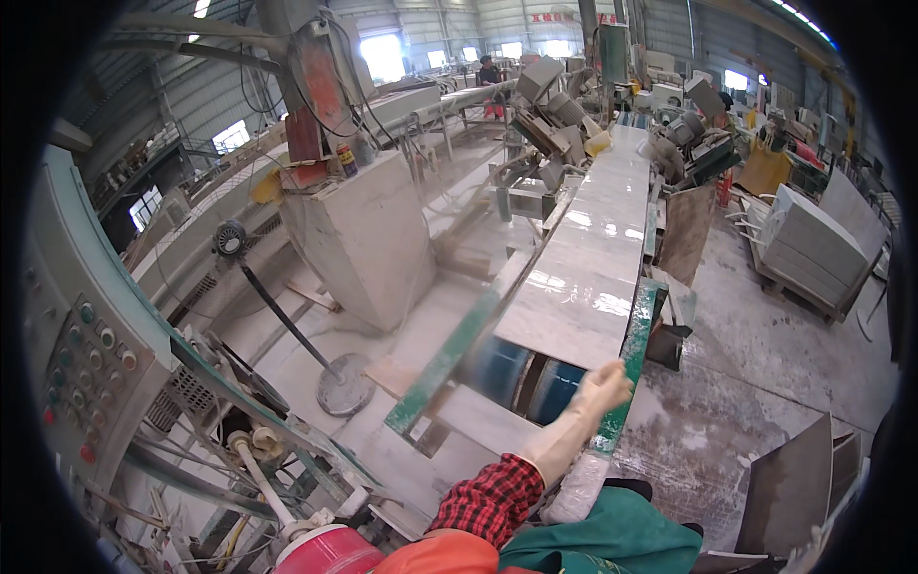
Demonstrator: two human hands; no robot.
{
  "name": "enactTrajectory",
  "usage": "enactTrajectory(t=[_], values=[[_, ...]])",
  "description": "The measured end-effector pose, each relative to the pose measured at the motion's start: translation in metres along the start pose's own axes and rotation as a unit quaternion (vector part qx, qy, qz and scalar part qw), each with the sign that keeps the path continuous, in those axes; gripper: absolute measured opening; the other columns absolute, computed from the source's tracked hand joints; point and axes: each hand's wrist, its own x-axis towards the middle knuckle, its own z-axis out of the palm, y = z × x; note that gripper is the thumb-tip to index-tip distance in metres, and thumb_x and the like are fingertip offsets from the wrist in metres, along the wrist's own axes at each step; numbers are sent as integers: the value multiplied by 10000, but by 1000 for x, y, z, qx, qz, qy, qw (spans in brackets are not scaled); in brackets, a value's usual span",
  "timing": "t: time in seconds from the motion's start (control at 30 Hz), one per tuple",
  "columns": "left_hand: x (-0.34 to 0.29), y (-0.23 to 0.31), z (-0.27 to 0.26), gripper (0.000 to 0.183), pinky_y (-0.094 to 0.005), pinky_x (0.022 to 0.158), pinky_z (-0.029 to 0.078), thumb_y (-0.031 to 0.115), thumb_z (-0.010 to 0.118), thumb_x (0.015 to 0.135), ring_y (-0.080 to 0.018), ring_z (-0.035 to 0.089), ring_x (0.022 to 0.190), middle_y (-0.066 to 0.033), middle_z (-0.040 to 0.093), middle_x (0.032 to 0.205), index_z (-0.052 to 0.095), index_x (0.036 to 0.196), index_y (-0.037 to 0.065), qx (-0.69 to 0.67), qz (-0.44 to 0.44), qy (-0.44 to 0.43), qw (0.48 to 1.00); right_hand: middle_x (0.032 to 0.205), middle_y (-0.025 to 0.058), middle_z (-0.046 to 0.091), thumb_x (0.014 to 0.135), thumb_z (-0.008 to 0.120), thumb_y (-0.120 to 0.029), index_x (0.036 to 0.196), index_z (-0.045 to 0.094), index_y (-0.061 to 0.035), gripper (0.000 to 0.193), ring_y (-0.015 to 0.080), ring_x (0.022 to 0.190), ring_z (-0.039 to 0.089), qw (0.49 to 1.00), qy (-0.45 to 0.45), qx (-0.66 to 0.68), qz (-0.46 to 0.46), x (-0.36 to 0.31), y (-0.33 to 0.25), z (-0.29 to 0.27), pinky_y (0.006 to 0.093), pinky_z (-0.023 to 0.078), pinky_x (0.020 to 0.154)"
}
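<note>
In the head view, the left hand (607,385) is hovering around the near right corner of a pale stone slab (564,320), right of the frame's centre. Its fingers are curling inward into a narrow shape; whether they are gripping the slab's edge, I cannot tell. The right hand is staying out of the frame, so I cannot tell its state. A red-and-black checked cloth sleeve (490,497) is covering the forearm, and a smooth green apron (607,538) is spreading across the bottom.

The slab is lying flat, its wet, glossy face reflecting light, and further slabs are running in a row toward the upper right. Below its front edge, a rounded blue roller (557,394) is showing. Chipped green rails (445,383) are flanking the row.

At the far left, a metal control panel (91,364) is carrying round buttons. A thin black pole (287,311) is rising from a dusty disc base (344,385). White blocks (811,249) are resting at the right, and dark flat sheets (786,490) are leaning at the lower right.
</note>
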Motion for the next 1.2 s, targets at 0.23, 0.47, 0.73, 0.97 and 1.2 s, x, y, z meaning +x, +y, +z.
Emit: enactTrajectory(t=[0.23,0.47,0.73,0.97,1.2], values=[[-41,-22,54,640,-349,874,543,339,580,968,-229,607,1064,-124,554,1290,275,1477,100,-118,-116,-167,972,908,13,603,593,606,18,1339,520,-16,752,91,683,566,898,-427,44,-94,-118,-41,233,198,438,561],[-55,15,31,359,-391,905,530,201,571,968,-251,619,1028,-115,597,1152,467,1263,26,-227,51,-27,972,1212,123,573,493,871,-230,1236,596,-100,803,319,1111,573,560,-604,-240,-514,-223,-61,370,376,470,989],[-40,24,-65,299,-417,900,559,68,502,962,-277,614,1076,-132,585,1197,466,1258,38,-301,148,134,932,1254,109,612,629,814,-337,1183,628,-132,619,362,1214,524,483,-547,-222,-647,-245,-50,411,415,412,1053],[-7,-13,-115,450,-428,887,559,11,493,947,-267,579,1113,-119,526,1250,375,1374,96,-302,121,178,929,1115,150,623,722,710,-129,1120,636,-60,411,335,1031,586,733,-389,-287,-479,-47,32,280,398,460,954],[5,-25,-112,433,-505,958,511,-9,523,927,-328,561,1130,-162,524,1266,408,1342,37,-285,114,197,931,1405,133,495,915,569,-402,1394,459,-93,581,381,1306,423,705,12,-669,-235,54,85,-27,442,324,1105]])
